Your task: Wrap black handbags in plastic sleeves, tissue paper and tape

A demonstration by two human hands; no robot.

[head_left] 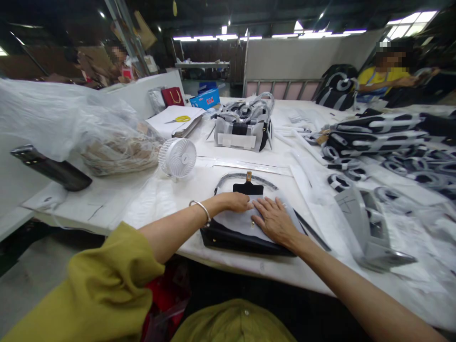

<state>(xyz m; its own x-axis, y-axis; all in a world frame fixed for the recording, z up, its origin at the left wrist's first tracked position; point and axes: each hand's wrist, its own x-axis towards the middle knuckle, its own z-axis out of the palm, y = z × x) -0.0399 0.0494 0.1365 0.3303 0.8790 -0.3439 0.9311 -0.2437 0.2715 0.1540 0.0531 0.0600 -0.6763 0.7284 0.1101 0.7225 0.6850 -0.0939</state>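
Observation:
A black handbag lies on the table in front of me, with a pale protective sheet spread over its front. Its black flap tab, tipped with a gold-coloured clasp, points away from me. Behind it curves a wrapped handle. My left hand rests at the sheet's far part with its fingers curled together; what they pinch, if anything, is hidden. Flat on the sheet lies my right hand, fingers spread, beside a small gold fitting. A dark strap extends right of the bag.
A white fan stands left, near a plastic-wrapped bundle. Yellow scissors lie on stacked sheets. Farther back sits another wrapped bag. On the right are a tape dispenser and piled wrapped straps. Two people are behind.

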